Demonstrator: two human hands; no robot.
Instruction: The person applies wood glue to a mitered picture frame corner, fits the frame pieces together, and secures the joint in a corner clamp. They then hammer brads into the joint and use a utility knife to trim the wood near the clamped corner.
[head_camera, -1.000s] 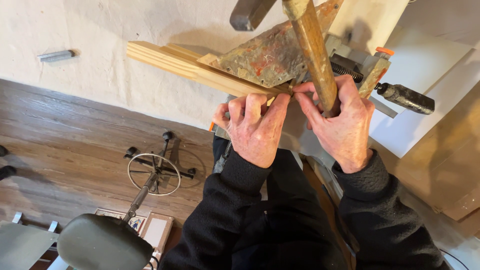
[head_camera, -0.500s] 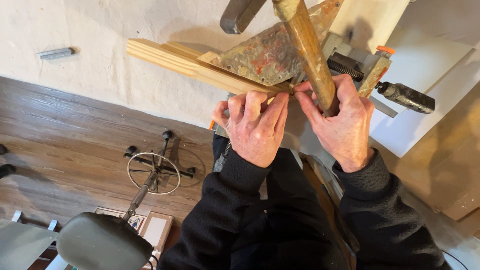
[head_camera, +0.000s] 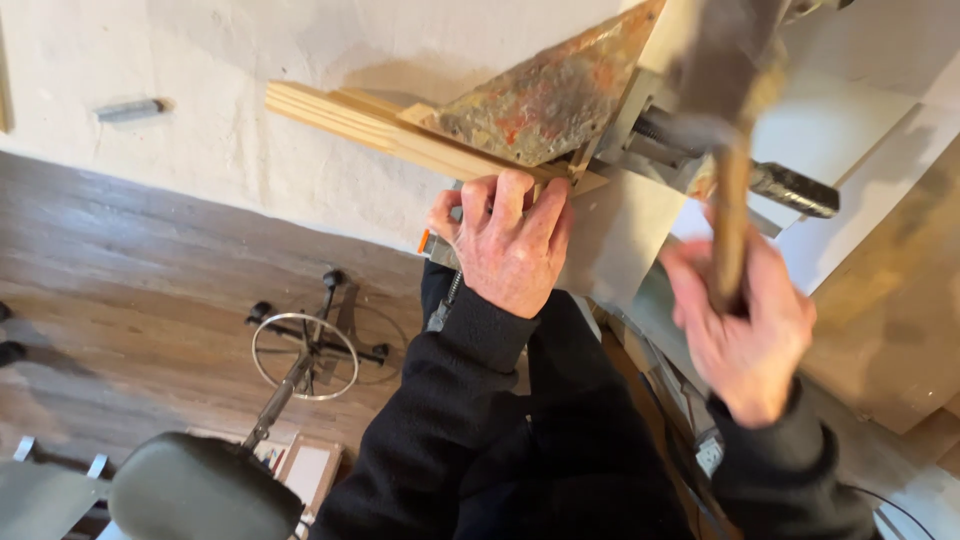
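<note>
My left hand (head_camera: 510, 240) presses down on a pale wooden strip (head_camera: 370, 125), fingers curled over its edge, just below a paint-stained triangular piece (head_camera: 550, 95). My right hand (head_camera: 745, 335) is to the right and lower, blurred with motion, closed around the wooden handle of a hammer (head_camera: 732, 225). The hammer's head (head_camera: 730, 60) is a blur above the clamp. A clamp with a black handle (head_camera: 795, 188) sits between the two hands and holds the wood against a white board (head_camera: 620, 235).
A stool with a ringed wheel base (head_camera: 305, 350) and a grey seat (head_camera: 200, 490) stands on the wooden floor at lower left. A small grey object (head_camera: 130, 108) lies on the white surface at upper left. Brown boards (head_camera: 890, 330) lie at right.
My right hand has left the wood and swung right and down with the hammer, now blurred. My left hand stays on the wooden strip.
</note>
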